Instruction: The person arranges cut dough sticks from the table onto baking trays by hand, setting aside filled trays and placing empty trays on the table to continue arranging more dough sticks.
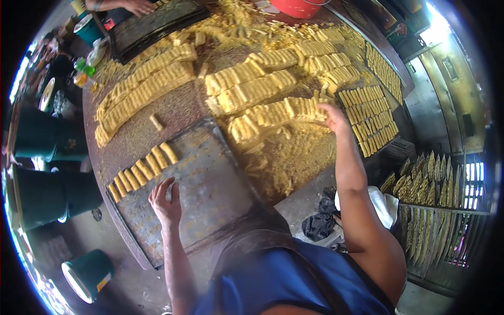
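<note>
My left hand (167, 203) hovers over a dark metal baking tray (205, 184), fingers curved and apart, nothing visible between them. Just beyond it, a short row of yellow crumb-coated dough sticks (142, 173) lies on the tray's far left part. At the right end of the nearest stacked row of dough sticks (278, 115) on the table, my right hand (333, 116) has its fingers bent around a stick; the fingertips are partly hidden. One loose stick (156, 123) rests on the table beyond the tray.
More stacked rows (147, 86) cover the brown table, amid yellow crumbs (294, 157). Filled trays (369, 119) stand at right, near a rack (430, 210). Another person's hand (138, 6) is over a far tray (157, 31). A red bucket (298, 7) stands at the back; green bins (44, 194) at left.
</note>
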Demonstrator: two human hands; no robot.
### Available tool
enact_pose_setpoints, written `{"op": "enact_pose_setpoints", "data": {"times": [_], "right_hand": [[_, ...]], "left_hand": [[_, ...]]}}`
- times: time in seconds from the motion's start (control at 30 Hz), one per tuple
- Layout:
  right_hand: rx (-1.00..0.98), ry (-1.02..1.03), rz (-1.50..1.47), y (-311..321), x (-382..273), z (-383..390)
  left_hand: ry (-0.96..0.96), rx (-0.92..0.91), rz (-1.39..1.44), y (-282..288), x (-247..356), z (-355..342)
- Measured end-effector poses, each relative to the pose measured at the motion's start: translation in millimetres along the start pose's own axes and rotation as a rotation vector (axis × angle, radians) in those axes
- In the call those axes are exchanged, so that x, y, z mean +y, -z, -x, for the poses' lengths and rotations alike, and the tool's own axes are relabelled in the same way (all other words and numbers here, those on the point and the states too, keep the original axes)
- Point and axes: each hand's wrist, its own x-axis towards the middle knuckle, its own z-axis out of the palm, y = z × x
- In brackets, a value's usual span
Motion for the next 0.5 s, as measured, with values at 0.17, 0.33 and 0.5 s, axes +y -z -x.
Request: {"op": "enact_pose_setpoints", "data": {"times": [0.17, 0.33, 0.5], "right_hand": [[-0.140, 0.108, -0.356, 26, 22, -3], [-0.248, 0.221, 0.179, -153, 10, 123], [-0.507, 0.289, 0.257, -328, 56, 161]], "left_hand": [[-0.106, -0.013, 0.026, 28, -33, -20], [-0.153, -0.070, 0.033, 38, -49, -43], [-0.262, -0.083, -0.005, -3, -39, -75]]}}
